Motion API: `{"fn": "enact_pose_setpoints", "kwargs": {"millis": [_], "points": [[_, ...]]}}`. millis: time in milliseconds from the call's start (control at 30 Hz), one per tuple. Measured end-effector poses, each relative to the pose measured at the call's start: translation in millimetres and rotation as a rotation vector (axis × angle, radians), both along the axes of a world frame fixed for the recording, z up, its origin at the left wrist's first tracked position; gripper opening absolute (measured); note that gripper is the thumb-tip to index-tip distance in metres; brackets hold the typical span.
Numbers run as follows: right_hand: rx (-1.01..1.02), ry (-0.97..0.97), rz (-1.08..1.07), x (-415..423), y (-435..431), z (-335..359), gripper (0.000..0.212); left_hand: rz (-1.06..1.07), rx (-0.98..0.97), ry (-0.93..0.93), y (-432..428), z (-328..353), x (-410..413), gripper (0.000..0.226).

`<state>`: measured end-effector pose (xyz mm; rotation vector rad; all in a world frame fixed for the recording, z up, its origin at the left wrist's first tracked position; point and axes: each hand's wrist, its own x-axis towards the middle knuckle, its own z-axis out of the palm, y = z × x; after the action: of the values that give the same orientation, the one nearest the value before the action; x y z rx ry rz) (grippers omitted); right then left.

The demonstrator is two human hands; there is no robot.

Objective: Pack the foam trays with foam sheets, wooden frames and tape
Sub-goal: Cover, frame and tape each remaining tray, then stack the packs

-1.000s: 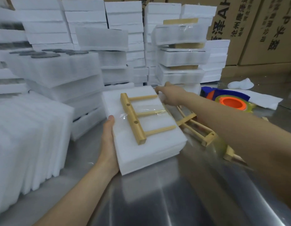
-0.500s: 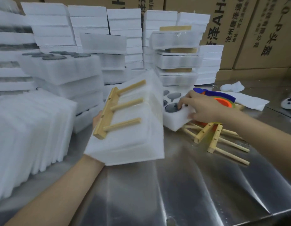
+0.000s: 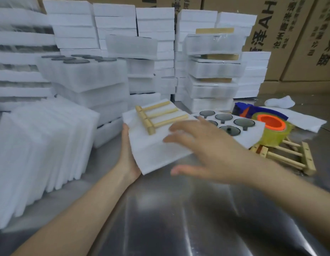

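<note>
My left hand [image 3: 128, 154] grips the left edge of a packed white foam tray [image 3: 156, 154], held tilted above the steel table. A wooden frame [image 3: 156, 117] lies taped on its top face. My right hand [image 3: 203, 148] hovers over the tray's right side with fingers spread and straight, holding nothing. Just behind it lies a second foam tray [image 3: 252, 132] with round dark parts in its pockets. A tape dispenser [image 3: 269, 126] with an orange core sits at that tray's right end.
Loose wooden frames [image 3: 289, 156] lie on the steel table [image 3: 179, 218] at the right. A leaning stack of foam sheets [image 3: 40, 145] stands at the left. Piles of foam trays [image 3: 212, 71] and cardboard boxes [image 3: 299, 34] fill the back.
My left hand has lowered the packed tray from a steep tilt to a flatter one. My right hand let go of the second tray and moved left over the packed one.
</note>
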<state>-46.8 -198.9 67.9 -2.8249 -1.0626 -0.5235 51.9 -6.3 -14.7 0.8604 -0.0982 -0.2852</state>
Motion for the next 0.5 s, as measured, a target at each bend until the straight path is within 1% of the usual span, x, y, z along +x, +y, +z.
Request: {"fn": "enact_pose_setpoints", "kwargs": {"millis": [33, 67, 100, 167, 233, 300, 367, 433, 500], "points": [[-0.155, -0.07, -0.061, 0, 9, -7, 0.063, -0.02, 0.034, -0.029, -1, 3, -4, 0.077], [-0.251, -0.148, -0.133, 2, 16, -13, 0.067, -0.038, 0.041, -0.048, 0, 3, -7, 0.081], [-0.276, -0.219, -0.182, 4, 21, -16, 0.067, -0.038, 0.039, -0.041, -1, 5, -9, 0.081], [-0.188, -0.345, -0.189, 11, 23, -13, 0.066, 0.007, 0.022, -0.073, -2, 2, -9, 0.069], [-0.091, -0.39, -0.197, 19, 19, -4, 0.079, 0.046, 0.011, -0.139, -3, -2, -4, 0.056], [-0.079, -0.388, -0.257, 28, 11, 8, 0.091, 0.0, 0.05, -0.169, -3, -4, -2, 0.047], [-0.066, -0.393, -0.304, 37, 1, 21, 0.09, -0.088, 0.123, -0.201, -4, -7, -2, 0.058], [-0.034, -0.394, -0.318, 45, -10, 32, 0.08, -0.16, 0.179, -0.215, -6, -10, -1, 0.064], [-0.038, -0.409, -0.329, 55, -18, 38, 0.073, -0.188, 0.181, -0.203, -6, -12, 0, 0.066]]}}
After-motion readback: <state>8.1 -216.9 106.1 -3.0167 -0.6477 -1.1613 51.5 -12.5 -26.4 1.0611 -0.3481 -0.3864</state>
